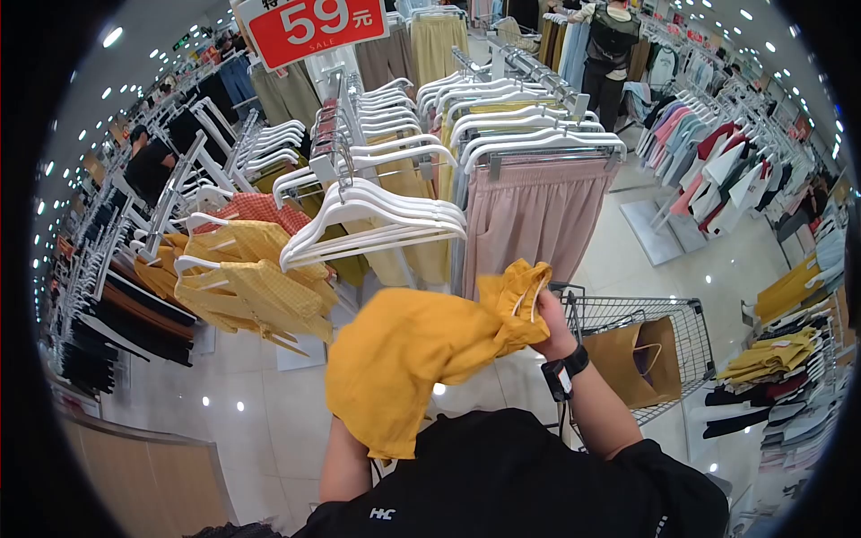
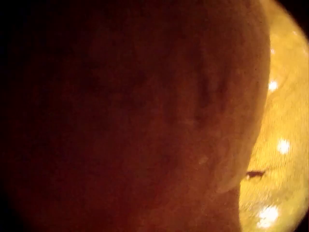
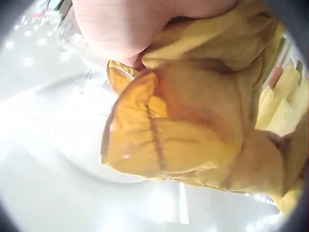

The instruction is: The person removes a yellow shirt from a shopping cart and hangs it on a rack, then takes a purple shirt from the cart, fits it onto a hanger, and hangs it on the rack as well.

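A mustard-yellow garment [image 1: 404, 359] hangs bunched before the person's chest, with a gathered end [image 1: 520, 300] at upper right and a thin white strip along its opening. My right hand [image 1: 558, 330] grips that gathered end; in the right wrist view, the thumb side [image 3: 120, 29] presses on folded yellow cloth. The left forearm goes up under the garment's lower left part, so the cloth hides that hand in the head view. In the left wrist view the left hand [image 2: 145, 116] fills most of the picture, dark and close, beside lit yellow cloth [image 2: 277, 116]. Its fingers do not show.
White hangers [image 1: 386, 224] stick out from a rack just ahead, beside pink trousers [image 1: 538, 215]. Yellow checked tops [image 1: 256, 291] hang at left. A wire shopping cart [image 1: 700, 336] with a brown paper bag [image 1: 632, 363] stands at right. A red sale sign [image 1: 314, 27] hangs above.
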